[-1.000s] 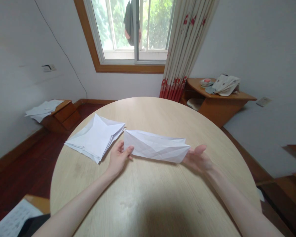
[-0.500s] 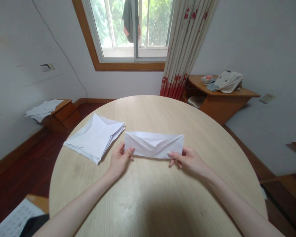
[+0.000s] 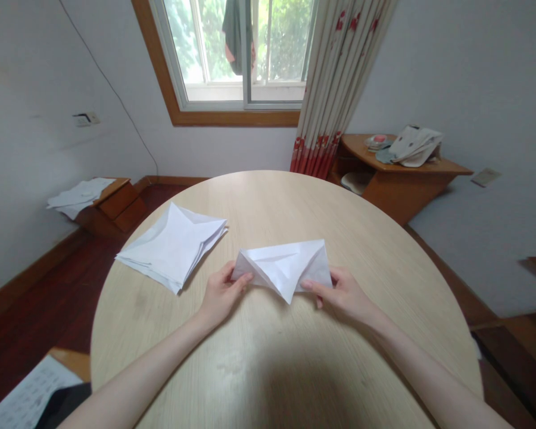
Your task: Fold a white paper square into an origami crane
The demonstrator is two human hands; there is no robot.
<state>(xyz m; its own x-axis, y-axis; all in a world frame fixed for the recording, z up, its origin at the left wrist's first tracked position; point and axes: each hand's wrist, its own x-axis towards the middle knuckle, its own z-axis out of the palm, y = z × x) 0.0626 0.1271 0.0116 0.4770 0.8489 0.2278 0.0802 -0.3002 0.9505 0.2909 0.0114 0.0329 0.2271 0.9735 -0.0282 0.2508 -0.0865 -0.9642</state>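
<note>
A folded white paper (image 3: 286,265), shaped like an envelope, is held between my two hands above the table. Its middle flap hangs down in a point past the lower edge. My left hand (image 3: 223,292) pinches the left end, with the thumb on the near face. At the right end, my right hand (image 3: 339,292) grips the paper in the same manner, its thumb on top and fingers behind. To the left lies a stack of folded white papers (image 3: 174,247) with creased flaps.
The round wooden table (image 3: 268,351) fills the middle. Beyond it hang curtains (image 3: 335,89) beside a window. A corner shelf (image 3: 402,190) at the right bears a cloth bag (image 3: 415,146). On the left, papers (image 3: 80,195) lie on a small cabinet (image 3: 120,205).
The paper's middle flap has come down into a point over the lower edge. My left hand has shifted slightly right, and the paper has tilted.
</note>
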